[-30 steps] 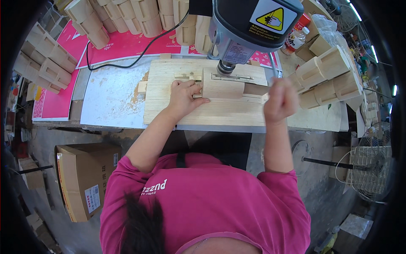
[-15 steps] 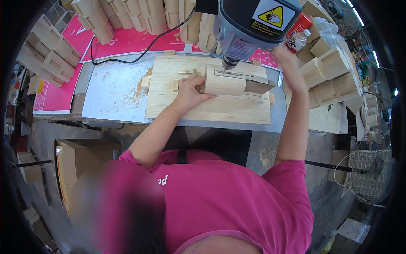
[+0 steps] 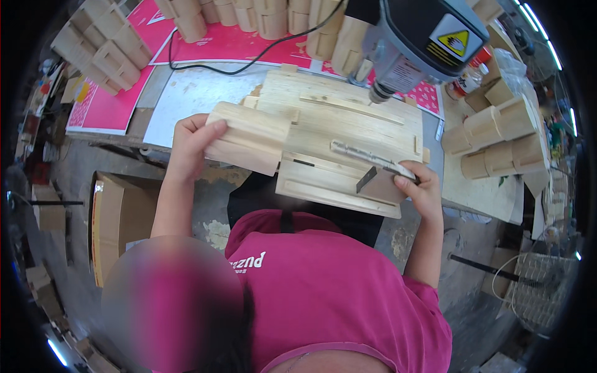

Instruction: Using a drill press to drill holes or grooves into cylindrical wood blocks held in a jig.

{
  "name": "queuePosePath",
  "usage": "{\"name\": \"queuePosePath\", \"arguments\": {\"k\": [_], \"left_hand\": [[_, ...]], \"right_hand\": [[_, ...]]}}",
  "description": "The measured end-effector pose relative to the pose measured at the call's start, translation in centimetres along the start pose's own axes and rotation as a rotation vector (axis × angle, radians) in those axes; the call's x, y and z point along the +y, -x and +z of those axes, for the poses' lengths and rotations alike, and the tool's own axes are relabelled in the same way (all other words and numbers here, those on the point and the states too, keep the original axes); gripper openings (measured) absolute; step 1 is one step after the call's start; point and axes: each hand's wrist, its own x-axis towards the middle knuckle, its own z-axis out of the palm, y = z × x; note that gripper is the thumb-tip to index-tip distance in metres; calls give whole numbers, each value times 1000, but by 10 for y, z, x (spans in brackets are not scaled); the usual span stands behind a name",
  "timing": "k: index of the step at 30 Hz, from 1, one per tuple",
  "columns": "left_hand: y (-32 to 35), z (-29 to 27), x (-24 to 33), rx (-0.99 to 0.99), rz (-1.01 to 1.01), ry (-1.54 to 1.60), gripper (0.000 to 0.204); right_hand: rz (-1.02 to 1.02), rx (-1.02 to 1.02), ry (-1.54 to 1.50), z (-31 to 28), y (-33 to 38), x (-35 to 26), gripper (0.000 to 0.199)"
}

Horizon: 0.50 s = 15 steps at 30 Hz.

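Left hand (image 3: 189,146) has its grip clenched on a wooden block (image 3: 247,138); right hand (image 3: 418,189) pinches a metal bar (image 3: 367,160) on the wooden board (image 3: 348,133), under the drill (image 3: 423,37).

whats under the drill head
Under the drill head lies a flat wooden jig with thin strips on it. The bit tip and the bench right behind it are hidden.

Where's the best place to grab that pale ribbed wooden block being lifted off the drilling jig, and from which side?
Probably its left end, coming from the person's left. The pale ribbed wooden block lies lengthwise left to right, tilted, its right end over the wooden jig board. The left hand already wraps that free end, fingers on top, away from the drill press head.
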Motion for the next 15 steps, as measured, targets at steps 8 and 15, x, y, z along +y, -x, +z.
{"name": "queuePosePath", "arguments": {"k": [8, 15], "left_hand": [[29, 5, 0, 152, -134, 64, 30], [26, 48, -21, -22, -239, 96, 32]], "right_hand": [[-401, 57, 190, 43, -3, -36, 24], [-260, 45, 118, 41, -2, -18, 25]]}}
